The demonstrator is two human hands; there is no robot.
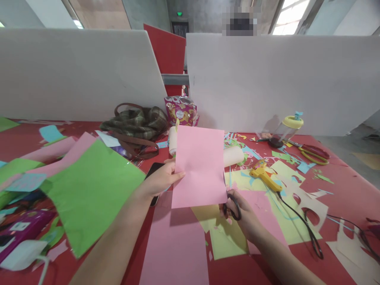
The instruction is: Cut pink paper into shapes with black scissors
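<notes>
My left hand (162, 179) pinches the left edge of a pink sheet of paper (199, 166) and holds it up over the red table. My right hand (237, 211) grips black-handled scissors (233, 206) at the sheet's lower right corner; their blades are hidden behind the paper. Below lies another pink sheet (175, 245) flat on the table, with yellow paper (225, 237) beside it. A black phone (154, 171) peeks out behind my left hand.
A large green sheet (92, 194) lies at the left. A yellow glue gun (264, 176) with its black cord, red scissors (314, 152), a yellow-lidded jar (286, 128), a plaid bag (136, 122) and a snack packet (181, 111) sit further back. White partition boards (267, 79) wall the table.
</notes>
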